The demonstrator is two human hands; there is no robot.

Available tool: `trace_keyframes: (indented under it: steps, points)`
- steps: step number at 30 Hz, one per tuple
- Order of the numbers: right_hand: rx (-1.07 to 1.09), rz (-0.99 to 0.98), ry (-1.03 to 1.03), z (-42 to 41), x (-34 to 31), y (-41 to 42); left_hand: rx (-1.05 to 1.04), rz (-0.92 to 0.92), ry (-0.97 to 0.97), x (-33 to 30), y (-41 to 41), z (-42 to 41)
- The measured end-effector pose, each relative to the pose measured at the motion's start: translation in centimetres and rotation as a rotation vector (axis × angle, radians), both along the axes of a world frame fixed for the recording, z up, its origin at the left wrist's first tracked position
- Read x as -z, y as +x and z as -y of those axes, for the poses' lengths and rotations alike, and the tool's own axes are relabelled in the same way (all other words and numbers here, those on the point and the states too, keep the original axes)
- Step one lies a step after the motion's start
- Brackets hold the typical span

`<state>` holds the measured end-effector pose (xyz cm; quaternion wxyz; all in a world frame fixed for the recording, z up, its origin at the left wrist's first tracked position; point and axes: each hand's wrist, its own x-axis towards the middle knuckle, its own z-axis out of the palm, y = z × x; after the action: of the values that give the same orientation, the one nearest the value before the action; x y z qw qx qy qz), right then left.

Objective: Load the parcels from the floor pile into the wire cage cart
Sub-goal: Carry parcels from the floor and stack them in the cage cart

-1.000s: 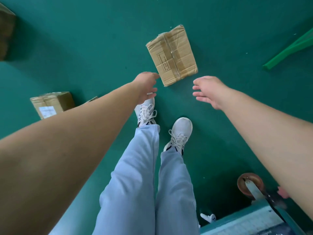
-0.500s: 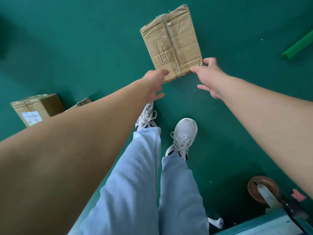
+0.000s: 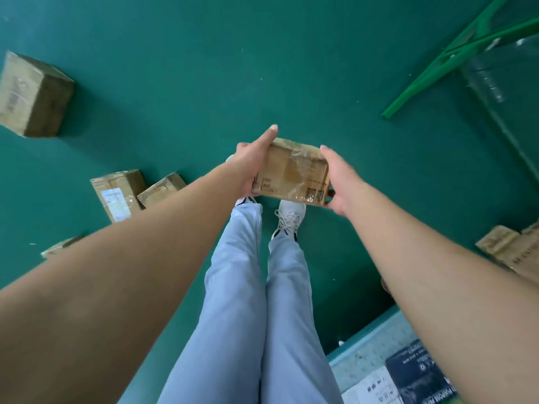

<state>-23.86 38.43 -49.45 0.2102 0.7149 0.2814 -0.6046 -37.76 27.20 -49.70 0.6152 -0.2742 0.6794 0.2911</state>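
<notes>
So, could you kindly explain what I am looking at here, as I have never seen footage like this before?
No machine is involved: a person wears a camera on the head, so this single view looks down past their own arms, legs and shoes. The left hand and right hand grip a taped cardboard parcel between them, off the green floor. More parcels lie around: a big box far left, a labelled box nearer, others at the right edge. The pale platform at the bottom right may be the cart's base.
</notes>
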Motion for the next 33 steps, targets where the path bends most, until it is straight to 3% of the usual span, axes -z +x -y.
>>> trace_keyframes:
  steps: [7,13,17,25,33]
  points:
    - [0.283,-0.109,-0.009,0.9,-22.9,5.5,0.186,-0.115,0.12,-22.2,4.1,-2.0]
    - [0.527,-0.205,0.012,3.5,-35.3,10.0,0.378,-0.178,0.213,-34.2,7.0,-2.4]
    - [0.675,-0.234,0.154,6.7,-38.5,11.5,0.469,-0.022,0.286,-38.9,8.8,-1.9]
    - [1.101,-0.215,0.339,13.4,-41.9,14.3,0.784,0.001,0.451,-42.6,12.7,-2.0]
    - [1.376,-0.093,0.541,21.0,-42.3,20.8,1.1,0.088,0.59,-44.0,20.5,0.9]
